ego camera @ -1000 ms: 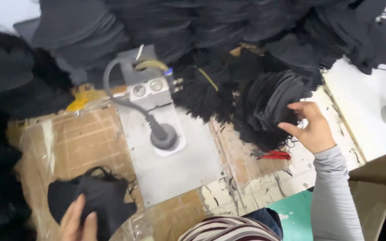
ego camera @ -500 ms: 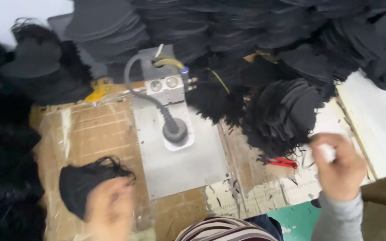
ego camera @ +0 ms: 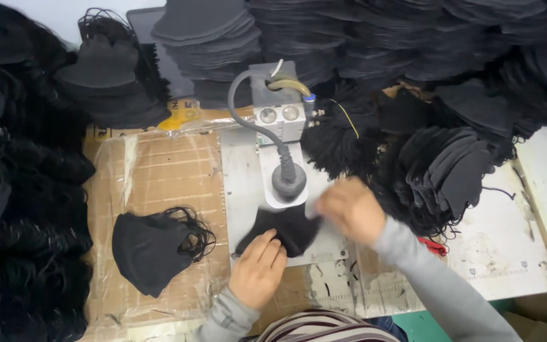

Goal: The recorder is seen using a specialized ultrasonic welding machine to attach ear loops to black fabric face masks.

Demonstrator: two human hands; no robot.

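A black fabric mask piece [ego camera: 284, 229] lies on the grey metal plate [ego camera: 243, 166] just below the round press head [ego camera: 288, 182] of a small machine. My left hand [ego camera: 257, 270] rests flat on the piece's lower left edge. My right hand [ego camera: 348, 209] is blurred and holds the piece's right edge close to the press head. A small stack of finished black masks with ear loops [ego camera: 153, 248] lies on the cardboard to the left.
The machine's grey body [ego camera: 278, 101] with a curved hose stands at the back. Heaps of black mask pieces [ego camera: 451, 171] fill the right, the back and the left edge. Red scissors [ego camera: 435, 246] lie on the white table [ego camera: 514, 253] at right.
My right hand came from the pile at right to the plate with a mask piece. My left hand left the stack on the cardboard and moved right onto that piece.
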